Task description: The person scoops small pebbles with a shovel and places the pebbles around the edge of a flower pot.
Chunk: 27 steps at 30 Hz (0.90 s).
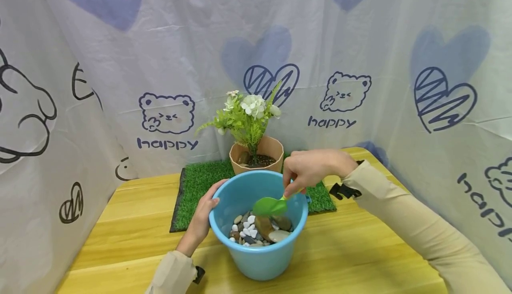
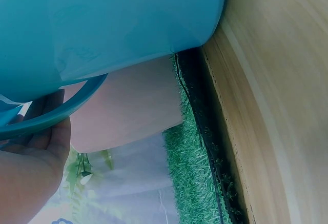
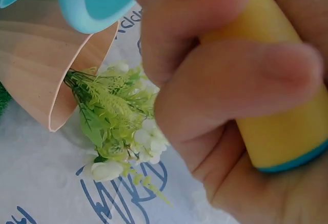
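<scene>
A light blue bucket stands on the table with white, grey and brown stones in its bottom. My left hand grips the bucket's left rim, thumb over the edge; in the left wrist view its fingers lie at the bucket's curved handle. My right hand holds a small toy shovel by its yellow handle, fingers curled round it. The shovel's green blade is inside the bucket's mouth, over the stones, and hides some of them.
Behind the bucket, a peach flowerpot with white flowers, green leaves and dark soil stands on an artificial grass mat. The wooden table extends to both sides. A printed curtain hangs close around the back and sides.
</scene>
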{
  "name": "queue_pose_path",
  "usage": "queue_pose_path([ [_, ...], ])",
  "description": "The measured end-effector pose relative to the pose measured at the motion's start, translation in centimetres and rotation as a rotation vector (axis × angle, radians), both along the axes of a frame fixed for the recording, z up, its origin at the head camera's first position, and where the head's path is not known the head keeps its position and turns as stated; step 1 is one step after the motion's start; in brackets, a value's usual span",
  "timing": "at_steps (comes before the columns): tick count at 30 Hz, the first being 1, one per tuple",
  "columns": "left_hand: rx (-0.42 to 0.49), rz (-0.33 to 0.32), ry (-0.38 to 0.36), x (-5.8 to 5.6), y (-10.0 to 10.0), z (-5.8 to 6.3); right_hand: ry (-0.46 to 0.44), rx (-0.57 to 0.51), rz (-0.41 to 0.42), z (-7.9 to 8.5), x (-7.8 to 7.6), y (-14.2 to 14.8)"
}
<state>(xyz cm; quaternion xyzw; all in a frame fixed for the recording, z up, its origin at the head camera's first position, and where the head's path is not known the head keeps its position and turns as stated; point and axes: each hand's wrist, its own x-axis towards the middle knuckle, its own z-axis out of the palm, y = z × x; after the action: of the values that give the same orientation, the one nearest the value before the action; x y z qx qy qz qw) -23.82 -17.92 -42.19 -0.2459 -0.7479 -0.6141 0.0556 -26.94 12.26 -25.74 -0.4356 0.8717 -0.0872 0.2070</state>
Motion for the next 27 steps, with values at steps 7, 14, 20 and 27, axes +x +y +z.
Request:
queue_pose_path([
  [7,0.006,-0.009,0.004,0.0,0.1,0.0,-0.058,0.049,-0.045,0.1,0.6,-0.1],
  [14,-0.001,0.0,0.008,0.0,0.0,0.0,-0.031,0.106,-0.026,0.8,1.8,-0.6],
  [20,0.006,-0.006,-0.002,-0.1,0.0,0.0,0.028,0.2,-0.066,1.2,2.6,-1.3],
  [27,0.007,-0.006,-0.007,-0.1,0.0,-0.1,0.142,0.239,-0.081,1.2,3.8,-2.8],
])
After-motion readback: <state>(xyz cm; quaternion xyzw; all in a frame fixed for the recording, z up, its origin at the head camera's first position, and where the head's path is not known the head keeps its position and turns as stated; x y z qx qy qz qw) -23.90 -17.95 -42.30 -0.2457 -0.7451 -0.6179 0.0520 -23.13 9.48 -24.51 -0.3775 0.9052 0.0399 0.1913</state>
